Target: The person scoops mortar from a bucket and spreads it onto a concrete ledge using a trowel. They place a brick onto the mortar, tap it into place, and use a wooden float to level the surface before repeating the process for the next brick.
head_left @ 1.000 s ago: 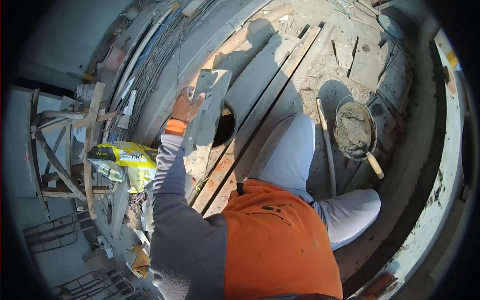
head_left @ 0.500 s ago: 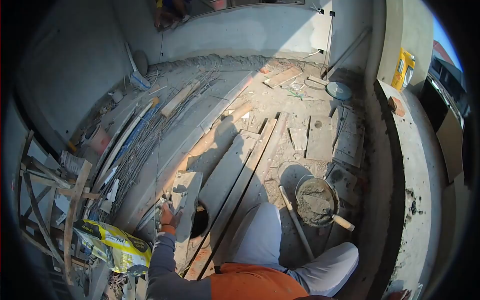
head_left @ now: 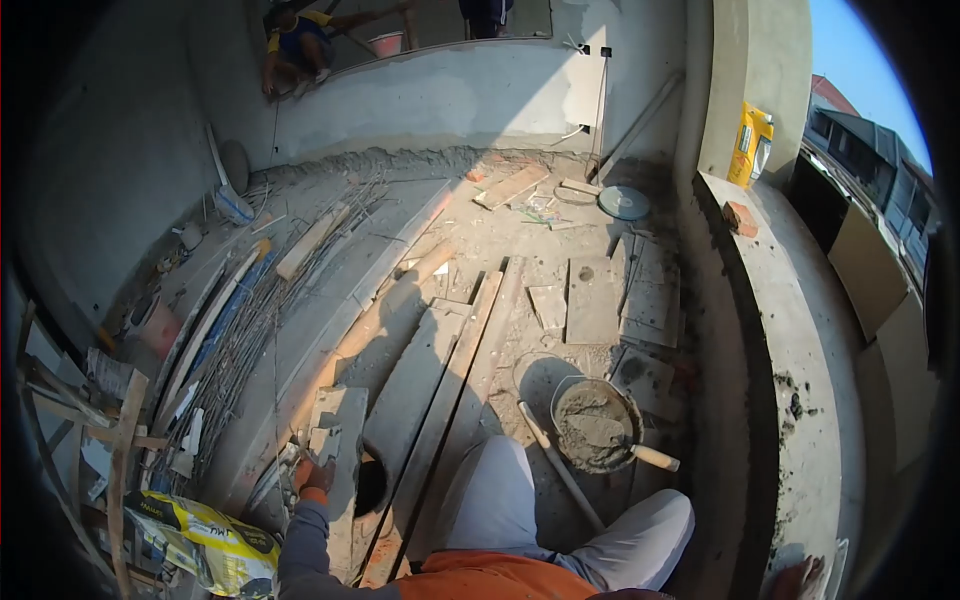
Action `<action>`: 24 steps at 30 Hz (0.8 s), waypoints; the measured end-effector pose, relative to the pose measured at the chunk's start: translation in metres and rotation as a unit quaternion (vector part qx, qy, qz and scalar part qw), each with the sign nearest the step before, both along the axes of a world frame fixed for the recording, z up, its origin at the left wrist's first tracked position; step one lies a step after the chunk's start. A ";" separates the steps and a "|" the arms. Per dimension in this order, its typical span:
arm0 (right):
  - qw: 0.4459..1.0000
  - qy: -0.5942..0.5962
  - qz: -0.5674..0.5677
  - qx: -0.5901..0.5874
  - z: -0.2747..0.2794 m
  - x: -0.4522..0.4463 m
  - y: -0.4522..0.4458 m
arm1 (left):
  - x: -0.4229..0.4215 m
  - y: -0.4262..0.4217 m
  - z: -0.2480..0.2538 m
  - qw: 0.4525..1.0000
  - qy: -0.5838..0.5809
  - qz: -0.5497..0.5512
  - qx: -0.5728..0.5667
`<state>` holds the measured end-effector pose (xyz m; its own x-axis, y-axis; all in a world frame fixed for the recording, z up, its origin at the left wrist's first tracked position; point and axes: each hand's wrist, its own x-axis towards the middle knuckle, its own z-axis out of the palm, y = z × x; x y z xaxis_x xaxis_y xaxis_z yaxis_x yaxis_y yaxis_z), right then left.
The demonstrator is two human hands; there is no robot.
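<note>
My left hand (head_left: 316, 478) is at the left edge of a short, mortar-stained board (head_left: 346, 440), its fingers closed on that edge. Just right of this board is a dark round opening (head_left: 370, 482), possibly the mouth of a bucket. At the bottom right, what looks like my right hand (head_left: 800, 578) lies against the ledge (head_left: 800, 420); its fingers are too dark to make out. A bucket of wet mortar (head_left: 597, 425) stands in front of my knees, with a wooden-handled trowel (head_left: 655, 458) lying across its rim.
Long planks (head_left: 440, 400) run away from me beside a round log (head_left: 370, 325). Thin rods (head_left: 235, 325) are heaped at left, near a yellow bag (head_left: 205, 540) and a wooden frame (head_left: 125, 450). A person (head_left: 298, 45) crouches at the wall opening. A brick (head_left: 740, 219) sits on the ledge.
My view has tilted up and turned right, so the scene sits lower and further left. More of the crouching person shows, and a second person's legs appear. My left hand stays at the board.
</note>
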<state>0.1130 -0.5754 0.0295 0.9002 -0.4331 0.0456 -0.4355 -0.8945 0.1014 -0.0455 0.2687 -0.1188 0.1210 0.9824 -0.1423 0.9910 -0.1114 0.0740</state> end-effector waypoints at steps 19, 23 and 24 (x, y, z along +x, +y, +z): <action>0.983 -0.147 0.083 -0.074 -0.080 0.030 -0.047 | 0.010 -0.031 0.035 0.999 -0.035 0.005 0.007; 0.973 -0.181 0.101 -0.098 -0.085 0.045 -0.066 | 0.009 -0.028 0.027 1.000 -0.019 0.006 0.020; 0.971 -0.190 0.106 -0.103 -0.087 0.051 -0.070 | 0.008 -0.025 0.024 1.000 -0.022 0.007 0.021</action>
<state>0.1638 -0.6455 -0.0571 0.8690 -0.1872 0.4580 -0.2858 -0.9456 0.1556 -0.0374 0.2436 -0.0948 0.1125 0.9889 -0.0968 0.9885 -0.1014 0.1125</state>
